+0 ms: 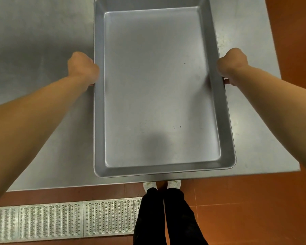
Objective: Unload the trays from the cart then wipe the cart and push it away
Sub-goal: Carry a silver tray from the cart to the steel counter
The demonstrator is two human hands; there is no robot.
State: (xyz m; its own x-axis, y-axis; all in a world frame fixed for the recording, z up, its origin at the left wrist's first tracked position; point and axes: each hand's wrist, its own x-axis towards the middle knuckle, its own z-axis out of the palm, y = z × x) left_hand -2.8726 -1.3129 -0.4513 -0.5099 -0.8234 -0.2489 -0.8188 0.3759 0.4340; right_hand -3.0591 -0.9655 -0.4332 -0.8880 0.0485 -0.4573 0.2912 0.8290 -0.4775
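Observation:
A large empty metal tray (159, 85) with raised sides lies lengthwise over a steel table (39, 50). Its near edge sits close to the table's front edge. My left hand (83, 68) grips the tray's left rim, fingers curled under it. My right hand (232, 65) grips the right rim the same way. I cannot tell whether the tray rests on the table or hangs just above it. No cart is in view.
The steel table's right edge (279, 71) and front edge border an orange tiled floor (254, 209). A metal drain grate (64, 220) runs along the floor at lower left. My legs and white shoes (162, 185) stand at the table's front.

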